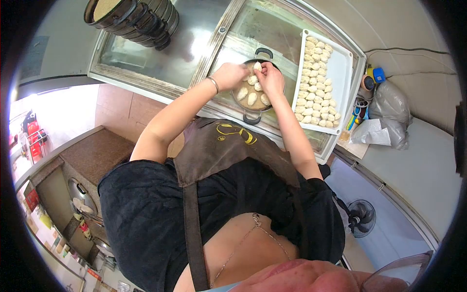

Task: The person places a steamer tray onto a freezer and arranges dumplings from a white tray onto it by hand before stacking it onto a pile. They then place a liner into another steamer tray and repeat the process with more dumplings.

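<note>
A round steamer basket [235, 103] with a mesh liner and black handles holds several pale pleated dumplings [252, 99]. My right hand [270, 79] is over its far right part, thumb and fingers pinched on one dumpling [257, 66]. Over the basket's upper left side is my left hand [231, 76], with a bracelet at its wrist. Its fingertips are blurred beside the dumplings, and whether they hold one cannot be made out. Right of the basket, a white tray [340, 73] carries rows of similar dumplings [316, 90].
The basket and tray rest on a glass-topped freezer [287, 29]. Stacked steamer baskets [146, 24] stand at its far left. Beyond the tray on the right lie a blue tape-like item [378, 75], plastic bags [393, 114] and cables. A small black fan [362, 218] is at lower right.
</note>
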The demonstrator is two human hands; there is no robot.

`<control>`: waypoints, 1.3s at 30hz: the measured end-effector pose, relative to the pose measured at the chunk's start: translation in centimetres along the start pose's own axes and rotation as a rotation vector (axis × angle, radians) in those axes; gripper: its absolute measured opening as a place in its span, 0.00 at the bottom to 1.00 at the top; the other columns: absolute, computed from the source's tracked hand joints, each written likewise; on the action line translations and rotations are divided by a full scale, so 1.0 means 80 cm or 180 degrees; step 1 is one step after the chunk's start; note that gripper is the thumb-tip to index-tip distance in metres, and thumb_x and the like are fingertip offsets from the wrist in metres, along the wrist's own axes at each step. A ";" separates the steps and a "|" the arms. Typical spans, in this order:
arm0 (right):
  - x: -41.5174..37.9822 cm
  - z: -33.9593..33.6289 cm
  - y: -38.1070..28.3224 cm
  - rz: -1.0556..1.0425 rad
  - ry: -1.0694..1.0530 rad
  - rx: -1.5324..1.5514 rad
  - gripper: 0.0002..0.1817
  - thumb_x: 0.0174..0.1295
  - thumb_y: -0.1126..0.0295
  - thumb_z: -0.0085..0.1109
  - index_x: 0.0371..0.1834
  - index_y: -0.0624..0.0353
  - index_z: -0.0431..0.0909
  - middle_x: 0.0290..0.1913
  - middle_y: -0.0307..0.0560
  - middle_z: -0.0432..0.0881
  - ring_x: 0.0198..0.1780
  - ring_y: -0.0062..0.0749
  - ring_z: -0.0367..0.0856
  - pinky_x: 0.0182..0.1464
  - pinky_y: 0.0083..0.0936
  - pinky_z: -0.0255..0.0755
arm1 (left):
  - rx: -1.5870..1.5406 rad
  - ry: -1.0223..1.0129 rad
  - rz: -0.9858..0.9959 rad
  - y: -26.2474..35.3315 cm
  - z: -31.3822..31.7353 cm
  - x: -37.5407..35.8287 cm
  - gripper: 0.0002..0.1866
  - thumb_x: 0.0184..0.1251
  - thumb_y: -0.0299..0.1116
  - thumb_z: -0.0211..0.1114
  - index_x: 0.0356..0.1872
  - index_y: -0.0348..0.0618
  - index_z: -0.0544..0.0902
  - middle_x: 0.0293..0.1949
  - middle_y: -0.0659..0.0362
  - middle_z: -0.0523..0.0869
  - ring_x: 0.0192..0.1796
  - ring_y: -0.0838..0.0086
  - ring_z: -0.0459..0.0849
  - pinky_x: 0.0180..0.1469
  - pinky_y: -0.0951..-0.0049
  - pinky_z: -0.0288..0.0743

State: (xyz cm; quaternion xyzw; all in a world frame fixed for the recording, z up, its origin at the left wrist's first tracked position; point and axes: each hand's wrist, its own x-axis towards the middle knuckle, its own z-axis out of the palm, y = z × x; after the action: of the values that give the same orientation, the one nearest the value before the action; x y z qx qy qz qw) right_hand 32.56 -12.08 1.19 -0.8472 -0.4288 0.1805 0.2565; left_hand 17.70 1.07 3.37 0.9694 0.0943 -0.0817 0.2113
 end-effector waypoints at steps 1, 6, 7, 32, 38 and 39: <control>-0.001 0.000 -0.001 0.0014 -0.0002 0.0051 0.18 0.58 0.57 0.66 0.44 0.58 0.79 0.36 0.48 0.86 0.40 0.45 0.85 0.43 0.40 0.78 | -0.0043 0.0306 0.0119 0.005 -0.002 -0.006 0.08 0.56 0.31 0.65 0.37 0.45 0.82 0.36 0.52 0.84 0.41 0.56 0.86 0.42 0.56 0.80; -0.001 0.002 0.000 0.0013 0.0028 0.0166 0.17 0.58 0.57 0.66 0.42 0.58 0.79 0.35 0.47 0.86 0.39 0.44 0.86 0.42 0.39 0.78 | -0.0004 0.0707 0.0369 -0.003 0.011 -0.007 0.04 0.55 0.30 0.63 0.32 0.45 0.82 0.34 0.54 0.82 0.36 0.56 0.86 0.41 0.57 0.80; -0.001 0.003 0.001 0.0055 -0.0005 0.0170 0.17 0.58 0.57 0.66 0.42 0.58 0.79 0.35 0.47 0.86 0.39 0.44 0.86 0.42 0.39 0.78 | -0.0046 0.0673 0.0379 -0.004 0.011 -0.007 0.04 0.56 0.30 0.63 0.32 0.45 0.82 0.35 0.54 0.83 0.37 0.57 0.86 0.41 0.58 0.80; -0.074 -0.114 0.088 0.0911 0.0528 0.2464 0.12 0.72 0.66 0.57 0.47 0.65 0.81 0.43 0.43 0.85 0.46 0.22 0.81 0.51 0.20 0.73 | -0.4629 0.4391 -0.1947 -0.071 -0.234 -0.225 0.21 0.71 0.50 0.63 0.51 0.43 0.76 0.43 0.59 0.83 0.40 0.73 0.84 0.38 0.72 0.78; -0.078 -0.094 0.074 0.0405 0.0448 0.2173 0.12 0.71 0.65 0.59 0.44 0.64 0.81 0.38 0.40 0.84 0.40 0.19 0.78 0.45 0.18 0.71 | -0.5617 0.4060 -0.1096 -0.066 -0.272 -0.194 0.25 0.73 0.48 0.61 0.58 0.37 0.72 0.52 0.51 0.82 0.53 0.61 0.83 0.51 0.60 0.81; -0.080 -0.097 0.070 0.0359 0.0394 0.2024 0.12 0.70 0.64 0.60 0.44 0.64 0.82 0.37 0.39 0.84 0.38 0.19 0.77 0.44 0.18 0.71 | -0.5923 0.4216 -0.1032 -0.070 -0.277 -0.190 0.23 0.74 0.46 0.61 0.57 0.38 0.73 0.52 0.50 0.81 0.56 0.59 0.81 0.55 0.56 0.79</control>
State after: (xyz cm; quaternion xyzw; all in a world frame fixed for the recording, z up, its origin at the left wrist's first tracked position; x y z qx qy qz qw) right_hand 36.56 -22.31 4.64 -0.7565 -0.2870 0.2674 0.5234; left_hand 4.37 13.21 24.03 0.2679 0.3339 0.5181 0.7405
